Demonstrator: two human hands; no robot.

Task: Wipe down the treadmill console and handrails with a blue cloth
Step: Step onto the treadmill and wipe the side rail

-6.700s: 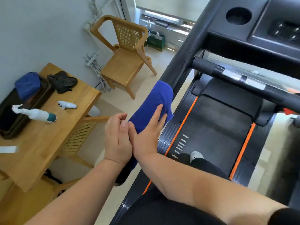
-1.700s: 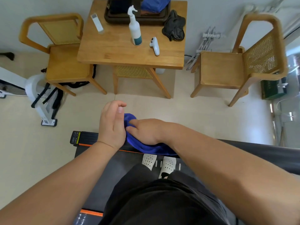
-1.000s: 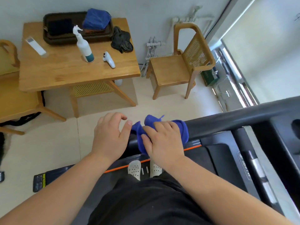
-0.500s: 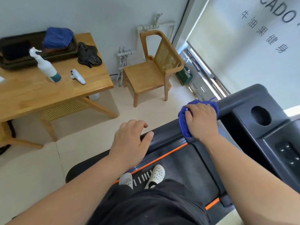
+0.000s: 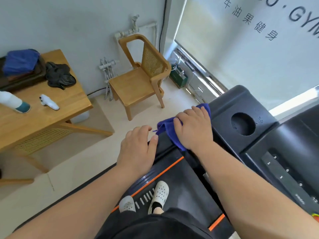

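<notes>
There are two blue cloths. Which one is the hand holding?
The blue cloth on the handrail, under the right hand; the other blue cloth lies on the tray.

Wiping the treadmill's side rail, right by the console.

The person stands on the belt in white shoes (image 5: 158, 194). Their right hand (image 5: 193, 130) presses a bunched blue cloth (image 5: 165, 126) onto the black handrail (image 5: 163, 141), fingers curled over it, just where the rail meets the console (image 5: 233, 104) with its round cup hole. The left hand (image 5: 136, 152) sits on the same rail just behind the cloth, fingers hooked over the outer edge and thumb on top. Beyond the rail stand a wooden chair (image 5: 136, 83) and a wooden table (image 5: 43, 121) carrying a spray bottle (image 5: 12, 102).
</notes>
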